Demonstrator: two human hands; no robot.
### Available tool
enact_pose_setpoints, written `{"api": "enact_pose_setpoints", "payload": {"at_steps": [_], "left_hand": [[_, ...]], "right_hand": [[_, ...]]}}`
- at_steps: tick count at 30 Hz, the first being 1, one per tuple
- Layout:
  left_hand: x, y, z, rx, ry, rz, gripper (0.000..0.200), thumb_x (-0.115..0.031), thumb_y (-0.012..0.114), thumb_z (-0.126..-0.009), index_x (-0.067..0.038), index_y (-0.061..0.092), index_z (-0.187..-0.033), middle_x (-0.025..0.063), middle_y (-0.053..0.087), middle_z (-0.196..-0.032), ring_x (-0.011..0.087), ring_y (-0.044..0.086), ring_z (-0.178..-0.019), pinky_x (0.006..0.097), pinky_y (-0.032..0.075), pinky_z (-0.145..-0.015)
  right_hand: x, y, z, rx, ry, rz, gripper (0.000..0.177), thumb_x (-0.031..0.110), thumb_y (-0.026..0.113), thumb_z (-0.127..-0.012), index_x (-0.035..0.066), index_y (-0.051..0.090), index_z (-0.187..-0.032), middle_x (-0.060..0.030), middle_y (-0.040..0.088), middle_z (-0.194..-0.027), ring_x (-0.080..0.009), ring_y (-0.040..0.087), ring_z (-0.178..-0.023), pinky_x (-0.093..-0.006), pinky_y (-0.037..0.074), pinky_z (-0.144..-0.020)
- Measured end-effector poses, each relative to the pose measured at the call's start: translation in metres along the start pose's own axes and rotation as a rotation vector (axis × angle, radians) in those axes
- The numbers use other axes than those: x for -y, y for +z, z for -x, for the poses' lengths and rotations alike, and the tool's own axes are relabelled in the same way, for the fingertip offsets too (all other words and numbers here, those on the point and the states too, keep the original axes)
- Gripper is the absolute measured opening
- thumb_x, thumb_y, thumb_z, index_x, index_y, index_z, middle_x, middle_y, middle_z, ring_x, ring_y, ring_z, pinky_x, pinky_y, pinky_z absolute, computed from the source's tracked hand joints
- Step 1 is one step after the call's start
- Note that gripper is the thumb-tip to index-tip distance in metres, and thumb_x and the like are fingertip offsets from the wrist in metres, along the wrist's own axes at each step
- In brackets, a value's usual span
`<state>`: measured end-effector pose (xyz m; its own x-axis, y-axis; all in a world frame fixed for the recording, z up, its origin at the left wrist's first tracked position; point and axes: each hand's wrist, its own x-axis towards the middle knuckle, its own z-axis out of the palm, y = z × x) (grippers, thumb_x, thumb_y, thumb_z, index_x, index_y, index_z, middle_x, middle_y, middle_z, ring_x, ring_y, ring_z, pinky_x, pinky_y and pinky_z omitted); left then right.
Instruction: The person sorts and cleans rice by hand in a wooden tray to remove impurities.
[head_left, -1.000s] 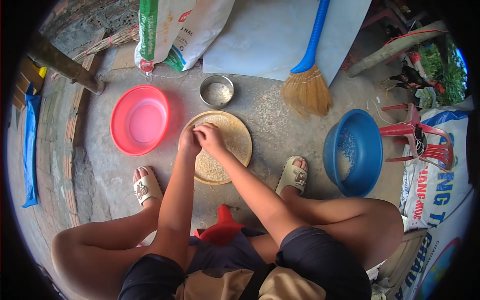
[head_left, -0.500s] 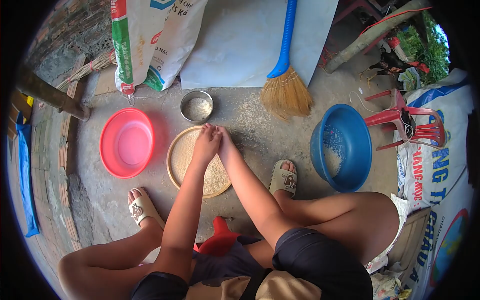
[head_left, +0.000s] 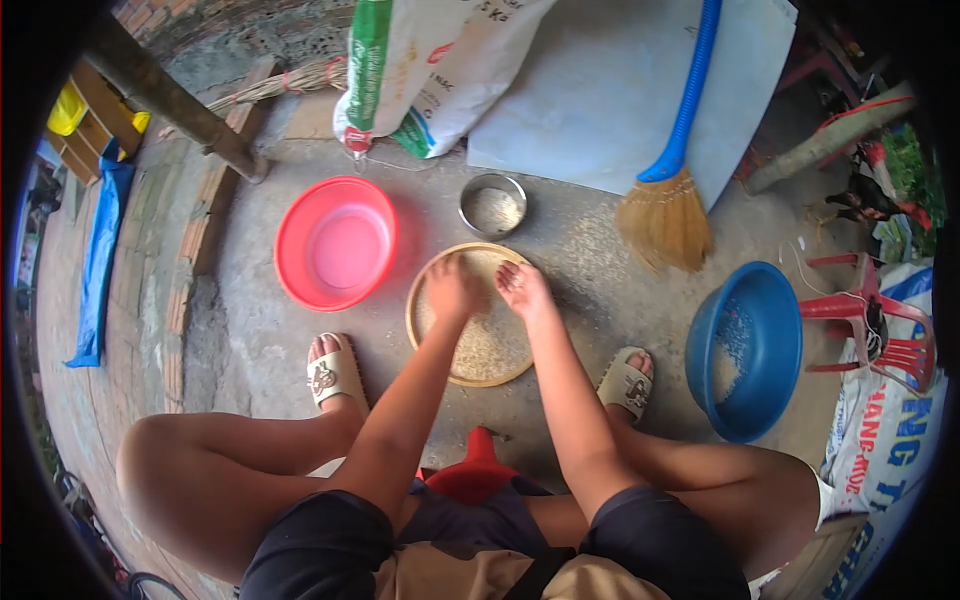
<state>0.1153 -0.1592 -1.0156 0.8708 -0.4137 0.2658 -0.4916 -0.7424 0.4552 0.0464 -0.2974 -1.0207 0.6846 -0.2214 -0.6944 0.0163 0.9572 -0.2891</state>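
Couldn't see a good chunk of the round woven bamboo tray of rice (head_left: 485, 350), since the left hand (head_left: 450, 290) and right hand (head_left: 522, 288) sat right on top of it. Fingertips were tucked down into the grain, so no telling if either gripped anything. The red plastic stool (head_left: 475, 475) was mostly buried behind the legs. The blue-handled straw broom (head_left: 690, 100) and the white printed sack (head_left: 430, 60) ran off the top edge. The small round steel bowl (head_left: 492, 205)'s contents were too tiny to make out.

Red basin (head_left: 337, 243), blue basin (head_left: 775, 330), broom (head_left: 665, 215), metal bowl (head_left: 464, 208).
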Motion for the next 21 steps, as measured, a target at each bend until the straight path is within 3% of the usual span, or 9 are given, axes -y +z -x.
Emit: {"api": "enact_pose_setpoints", "payload": {"at_steps": [2, 3, 4, 7, 9, 12, 14, 17, 21], "left_hand": [[-0.014, 0.005, 0.006, 0.189, 0.171, -0.061, 0.047, -0.024, 0.058, -0.078, -0.004, 0.054, -0.121, 0.0155, 0.051, -0.127, 0.0324, 0.045, -0.12, 0.043, 0.032, -0.104], [-0.027, -0.002, 0.008, 0.236, 0.155, 0.027, 0.044, -0.022, 0.058, -0.078, -0.003, 0.056, -0.118, 0.0138, 0.053, -0.126, 0.0305, 0.047, -0.117, 0.0396, 0.035, -0.102], [-0.034, -0.013, 0.009, 0.3, 0.301, -0.028, 0.041, -0.018, 0.057, -0.076, -0.003, 0.058, -0.115, 0.0117, 0.055, -0.122, 0.0281, 0.05, -0.111, 0.0353, 0.04, -0.097], [-0.027, -0.022, 0.024, 0.276, 0.344, 0.102, 0.035, -0.013, 0.058, -0.074, -0.005, 0.06, -0.108, 0.0113, 0.057, -0.116, 0.0281, 0.052, -0.105, 0.0349, 0.044, -0.091], [-0.016, -0.029, 0.033, 0.413, 0.391, 0.164, 0.027, -0.011, 0.058, -0.073, -0.006, 0.061, -0.1, 0.0095, 0.059, -0.106, 0.0272, 0.054, -0.099, 0.0342, 0.047, -0.085], [-0.002, -0.037, 0.04, 0.409, 0.458, 0.196, 0.024, -0.01, 0.055, -0.075, -0.005, 0.061, -0.098, 0.0091, 0.058, -0.099, 0.0261, 0.056, -0.098, 0.0342, 0.049, -0.082], [0.006, -0.033, 0.034, 0.347, 0.387, 0.317, 0.022, -0.007, 0.055, -0.074, -0.007, 0.062, -0.094, 0.0115, 0.06, -0.094, 0.0299, 0.059, -0.089, 0.0372, 0.051, -0.077], [-0.003, -0.037, 0.012, 0.297, -0.016, 0.491, 0.012, -0.008, 0.062, -0.073, -0.004, 0.068, -0.084, 0.0158, 0.064, -0.083, 0.0304, 0.063, -0.076, 0.0371, 0.05, -0.071], [-0.016, -0.041, -0.016, 0.152, -0.166, 0.609, 0.012, -0.007, 0.066, -0.077, -0.004, 0.069, -0.088, 0.015, 0.068, -0.084, 0.0264, 0.066, -0.073, 0.0328, 0.051, -0.069]], "right_hand": [[-0.002, 0.007, 0.007, -0.027, -0.006, -0.004, 0.027, 0.021, 0.044, -0.092, -0.002, 0.058, -0.092, -0.0128, 0.06, -0.088, -0.0251, 0.059, -0.083, -0.0371, 0.051, -0.081], [-0.002, 0.009, 0.008, -0.045, -0.004, -0.022, 0.028, 0.021, 0.044, -0.092, -0.002, 0.058, -0.091, -0.0127, 0.06, -0.087, -0.0252, 0.059, -0.082, -0.0367, 0.051, -0.08], [-0.002, 0.01, 0.009, -0.058, 0.004, -0.04, 0.028, 0.021, 0.043, -0.093, -0.003, 0.057, -0.091, -0.0123, 0.059, -0.086, -0.0249, 0.058, -0.081, -0.0364, 0.051, -0.08], [-0.001, 0.014, 0.008, -0.12, -0.024, -0.042, 0.028, 0.021, 0.042, -0.093, -0.002, 0.057, -0.091, -0.0116, 0.058, -0.085, -0.0241, 0.057, -0.078, -0.0355, 0.051, -0.077], [0.003, 0.019, 0.009, -0.136, -0.045, -0.111, 0.024, 0.02, 0.045, -0.091, 0.0, 0.057, -0.089, -0.0092, 0.057, -0.08, -0.0207, 0.055, -0.072, -0.0318, 0.05, -0.07], [0.004, 0.02, 0.003, -0.164, -0.059, -0.159, 0.029, 0.022, 0.04, -0.093, -0.002, 0.056, -0.089, -0.0113, 0.058, -0.084, -0.0225, 0.056, -0.076, -0.0342, 0.05, -0.073], [0.003, 0.013, -0.008, -0.126, -0.051, -0.197, 0.029, 0.021, 0.04, -0.093, -0.003, 0.056, -0.09, -0.0116, 0.059, -0.081, -0.0229, 0.057, -0.073, -0.035, 0.051, -0.072], [-0.001, 0.009, -0.007, -0.115, -0.04, -0.145, 0.027, 0.02, 0.044, -0.091, -0.003, 0.058, -0.09, -0.0117, 0.061, -0.083, -0.0227, 0.059, -0.076, -0.0351, 0.052, -0.072], [-0.01, 0.023, 0.011, -0.139, -0.067, -0.03, 0.025, 0.019, 0.048, -0.089, -0.002, 0.06, -0.093, -0.012, 0.062, -0.088, -0.0227, 0.06, -0.08, -0.0342, 0.052, -0.079]]}}
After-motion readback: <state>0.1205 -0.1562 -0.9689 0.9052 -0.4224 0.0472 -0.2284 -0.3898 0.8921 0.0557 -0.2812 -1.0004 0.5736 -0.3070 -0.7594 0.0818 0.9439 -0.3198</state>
